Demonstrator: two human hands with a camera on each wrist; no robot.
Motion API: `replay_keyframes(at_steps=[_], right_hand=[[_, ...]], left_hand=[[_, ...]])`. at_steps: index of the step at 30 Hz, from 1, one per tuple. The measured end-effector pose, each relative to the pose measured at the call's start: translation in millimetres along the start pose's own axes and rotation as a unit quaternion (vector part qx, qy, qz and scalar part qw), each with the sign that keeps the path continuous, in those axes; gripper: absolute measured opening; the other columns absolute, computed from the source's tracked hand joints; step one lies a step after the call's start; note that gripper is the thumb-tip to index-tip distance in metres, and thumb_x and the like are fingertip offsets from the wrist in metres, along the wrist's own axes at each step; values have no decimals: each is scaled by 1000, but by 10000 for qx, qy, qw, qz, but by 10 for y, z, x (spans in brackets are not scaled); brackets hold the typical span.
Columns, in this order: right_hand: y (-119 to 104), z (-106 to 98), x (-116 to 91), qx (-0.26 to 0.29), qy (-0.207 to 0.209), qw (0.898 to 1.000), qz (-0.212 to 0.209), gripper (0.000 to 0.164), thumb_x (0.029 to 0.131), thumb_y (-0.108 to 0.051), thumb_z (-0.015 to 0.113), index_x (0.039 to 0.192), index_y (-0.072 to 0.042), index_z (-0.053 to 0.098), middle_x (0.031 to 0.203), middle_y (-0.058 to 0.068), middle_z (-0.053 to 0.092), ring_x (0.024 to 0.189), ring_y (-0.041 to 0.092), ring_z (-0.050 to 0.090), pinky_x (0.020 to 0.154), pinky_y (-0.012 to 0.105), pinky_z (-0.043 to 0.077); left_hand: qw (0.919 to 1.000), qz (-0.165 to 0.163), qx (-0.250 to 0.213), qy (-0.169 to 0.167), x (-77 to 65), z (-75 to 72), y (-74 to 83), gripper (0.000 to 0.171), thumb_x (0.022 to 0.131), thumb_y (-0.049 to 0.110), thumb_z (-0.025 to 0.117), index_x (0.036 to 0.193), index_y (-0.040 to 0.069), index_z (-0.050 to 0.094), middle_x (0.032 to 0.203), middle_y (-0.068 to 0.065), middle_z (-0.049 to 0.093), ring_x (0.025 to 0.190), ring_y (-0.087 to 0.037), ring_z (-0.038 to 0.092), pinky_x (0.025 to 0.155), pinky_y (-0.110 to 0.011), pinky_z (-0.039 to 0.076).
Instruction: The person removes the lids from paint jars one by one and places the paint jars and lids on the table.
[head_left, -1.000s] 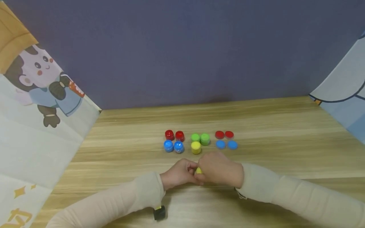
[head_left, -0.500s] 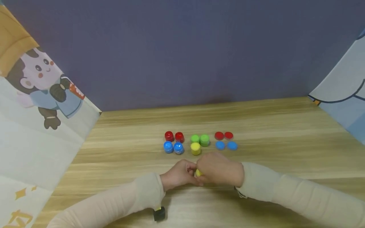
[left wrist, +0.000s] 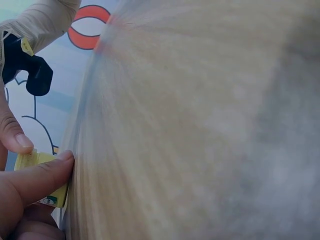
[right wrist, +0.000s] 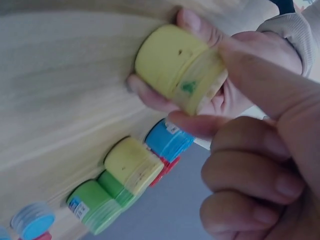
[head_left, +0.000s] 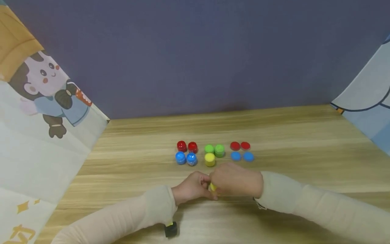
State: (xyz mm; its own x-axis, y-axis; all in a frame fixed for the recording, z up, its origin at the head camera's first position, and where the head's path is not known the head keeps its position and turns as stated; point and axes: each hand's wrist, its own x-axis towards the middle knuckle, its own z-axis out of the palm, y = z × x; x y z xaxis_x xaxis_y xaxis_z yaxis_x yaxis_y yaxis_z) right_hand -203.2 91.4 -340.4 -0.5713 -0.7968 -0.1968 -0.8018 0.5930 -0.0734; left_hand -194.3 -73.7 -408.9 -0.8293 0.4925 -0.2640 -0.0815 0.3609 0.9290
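Observation:
My left hand point(head_left: 192, 186) holds a small yellow jar point(right wrist: 172, 60) round its body, low over the wooden table. Thumb and index finger of my right hand point(head_left: 234, 180) pinch the jar's clear-rimmed lid end point(right wrist: 207, 82), the other fingers curled in. In the head view both hands hide most of this jar; in the left wrist view it shows between the fingertips. Just beyond the hands stands a second yellow jar point(head_left: 209, 159), with a green jar point(head_left: 219, 150) and another green one behind it.
Left of these stand two red jars, one here point(head_left: 192, 147), and two blue jars, one here point(head_left: 191, 159). To the right lie two red lids point(head_left: 235, 146) and two blue lids point(head_left: 248, 156). A dark wall point(head_left: 213, 61) rises behind the table point(head_left: 137, 145).
My right hand has turned slightly at the jar's lid, its wrist shifting a little to the right. The left hand keeps its hold almost unmoved. The jars and lids on the table stay put.

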Motion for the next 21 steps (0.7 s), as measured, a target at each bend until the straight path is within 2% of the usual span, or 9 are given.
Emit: replay_keyframes(at_steps=[8, 13, 17, 21], right_hand=[[58, -19, 18, -203, -147, 9992, -301, 22, 84, -23, 67, 69, -16, 53, 55, -8, 36, 49, 6, 30, 47, 19, 27], [69, -14, 8, -395, -12, 9978, -525, 19, 83, -19, 66, 70, -16, 53, 54, -8, 36, 48, 6, 29, 46, 19, 26], [41, 50, -13, -337, 487, 9970, -489, 20, 82, -29, 68, 72, -16, 56, 51, -10, 35, 46, 4, 30, 43, 18, 26], [-23, 159, -40, -172, 1263, 9918, 21, 30, 83, -34, 65, 63, -16, 52, 49, -10, 32, 44, 3, 30, 40, 18, 24]], left_hand=[[9999, -109, 15, -13, 9, -1, -3, 38, 69, -1, 79, 104, 13, 72, 52, 1, 47, 46, -8, 36, 45, -18, 28], [9999, -110, 46, 34, 16, -1, -12, 35, 68, -1, 79, 100, 11, 73, 51, 1, 47, 45, -7, 35, 44, -18, 28], [9999, -62, 107, 81, 14, 0, -18, 35, 68, -2, 79, 99, 11, 73, 51, 2, 45, 45, -7, 36, 44, -18, 28], [9999, -31, 105, 100, 24, 0, -12, 37, 68, -2, 79, 102, 11, 73, 51, 2, 45, 47, -7, 37, 45, -18, 30]])
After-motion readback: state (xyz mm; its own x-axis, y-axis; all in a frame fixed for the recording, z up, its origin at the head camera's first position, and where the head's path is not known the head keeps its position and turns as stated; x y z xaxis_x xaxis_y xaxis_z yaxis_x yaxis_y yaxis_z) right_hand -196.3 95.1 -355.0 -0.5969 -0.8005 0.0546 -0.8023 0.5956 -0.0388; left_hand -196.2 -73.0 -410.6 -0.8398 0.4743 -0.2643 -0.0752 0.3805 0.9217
